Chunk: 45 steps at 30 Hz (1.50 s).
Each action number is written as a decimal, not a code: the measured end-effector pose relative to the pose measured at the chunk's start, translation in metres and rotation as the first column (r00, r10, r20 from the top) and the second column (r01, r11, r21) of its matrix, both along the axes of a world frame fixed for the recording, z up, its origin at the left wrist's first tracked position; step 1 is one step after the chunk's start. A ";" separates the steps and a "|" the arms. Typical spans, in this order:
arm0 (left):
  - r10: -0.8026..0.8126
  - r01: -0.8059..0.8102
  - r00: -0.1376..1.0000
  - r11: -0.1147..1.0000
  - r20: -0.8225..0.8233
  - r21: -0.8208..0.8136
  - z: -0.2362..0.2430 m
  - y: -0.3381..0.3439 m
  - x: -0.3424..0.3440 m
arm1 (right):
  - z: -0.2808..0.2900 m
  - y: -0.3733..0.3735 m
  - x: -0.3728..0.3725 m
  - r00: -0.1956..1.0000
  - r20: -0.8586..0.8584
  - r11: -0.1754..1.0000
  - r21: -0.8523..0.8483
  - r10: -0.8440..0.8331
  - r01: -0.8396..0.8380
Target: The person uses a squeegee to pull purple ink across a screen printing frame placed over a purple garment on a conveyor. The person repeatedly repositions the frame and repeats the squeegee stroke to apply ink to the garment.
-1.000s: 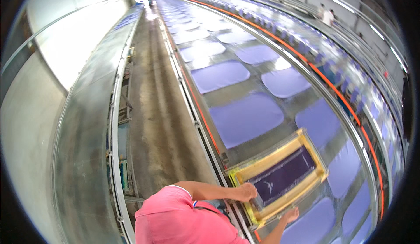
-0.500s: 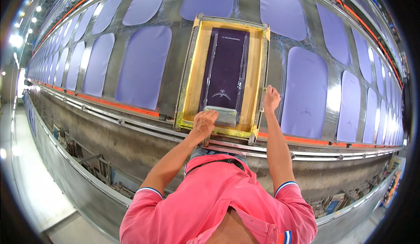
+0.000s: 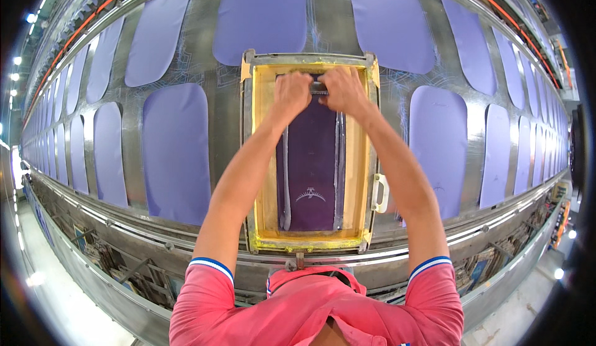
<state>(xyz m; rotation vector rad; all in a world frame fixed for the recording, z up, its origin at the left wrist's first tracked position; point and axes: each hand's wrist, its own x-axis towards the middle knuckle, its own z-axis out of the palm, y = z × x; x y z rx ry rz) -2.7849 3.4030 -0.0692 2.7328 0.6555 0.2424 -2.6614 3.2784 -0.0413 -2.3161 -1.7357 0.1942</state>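
A screen-printing frame (image 3: 248,160) with a yellow-taped inner border lies on the long table in front of me. Its dark purple mesh window (image 3: 310,160) carries a small pale arched motif near the close end and shiny ink streaks along both sides. At the far end of the window, my left hand (image 3: 293,93) and my right hand (image 3: 343,90) are closed side by side on a squeegee (image 3: 319,88). Only a short stretch of it shows between them; the rest is hidden under my fingers. A white handle (image 3: 380,193) sticks out from the frame's right side, with no hand on it.
Rows of purple rounded panels, such as the left one (image 3: 176,150) and the right one (image 3: 437,147), lie flat on the grey table (image 3: 225,107). A metal rail (image 3: 155,240) runs along the table's near edge, between me and the frame.
My left hand and the squeegee have gone from the window's near end to its far end. My right hand has left the frame's right side and joined on the squeegee. The view has shifted forward.
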 end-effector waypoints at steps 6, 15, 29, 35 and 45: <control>-0.017 0.008 0.968 0.999 -0.250 -0.039 0.027 0.059 0.051 | 0.010 0.067 0.063 0.976 -0.205 0.959 -0.282 -0.068 0.008; -0.029 -0.006 0.964 0.992 -0.266 -0.129 0.018 -0.027 -0.037 | -0.026 -0.022 -0.025 0.980 -0.199 0.996 -0.092 -0.027 0.009; -0.059 -0.008 0.975 0.954 -0.214 -0.300 0.031 -0.258 -0.282 | -0.014 -0.259 -0.268 0.952 -0.303 0.997 -0.047 0.041 -0.058; -0.065 0.005 0.968 0.971 -0.242 -0.241 0.026 -0.184 -0.207 | -0.013 -0.186 -0.191 0.940 -0.342 0.995 -0.095 -0.016 -0.018; 0.017 0.004 0.980 0.994 -0.199 0.105 0.018 0.022 0.015 | 0.000 0.033 0.027 0.998 -0.062 0.978 -0.210 -0.023 0.010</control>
